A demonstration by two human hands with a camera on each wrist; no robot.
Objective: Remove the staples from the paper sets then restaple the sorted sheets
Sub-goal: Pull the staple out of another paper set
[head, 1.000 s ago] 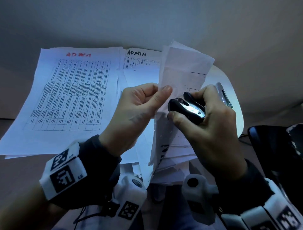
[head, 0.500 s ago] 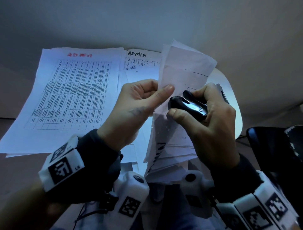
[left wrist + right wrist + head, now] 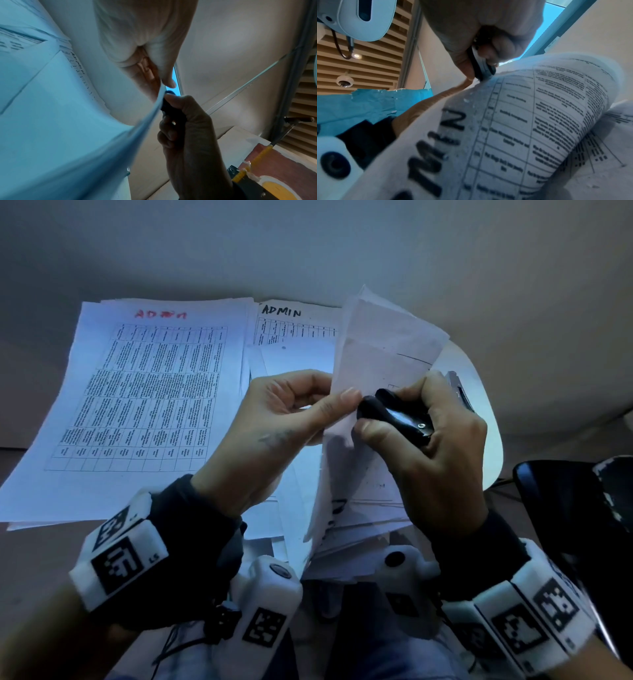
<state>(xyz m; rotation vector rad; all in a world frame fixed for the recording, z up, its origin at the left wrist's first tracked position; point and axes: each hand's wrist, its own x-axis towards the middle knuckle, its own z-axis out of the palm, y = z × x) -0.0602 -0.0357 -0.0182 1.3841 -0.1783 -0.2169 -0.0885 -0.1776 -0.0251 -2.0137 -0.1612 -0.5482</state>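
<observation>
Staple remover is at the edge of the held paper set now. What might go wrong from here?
1. The left hand pinches the paper set only at one edge beside the staple remover, so a hard pull may tear the sheets.
2. The set hangs curled in the air, unsupported; loosened sheets might slip down onto the stacks below.

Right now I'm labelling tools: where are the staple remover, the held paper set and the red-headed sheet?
staple remover (image 3: 394, 416), head view, on its black upper handle.
held paper set (image 3: 383, 350), head view, on its raised blank back.
red-headed sheet (image 3: 147, 392), head view, on its printed table.
</observation>
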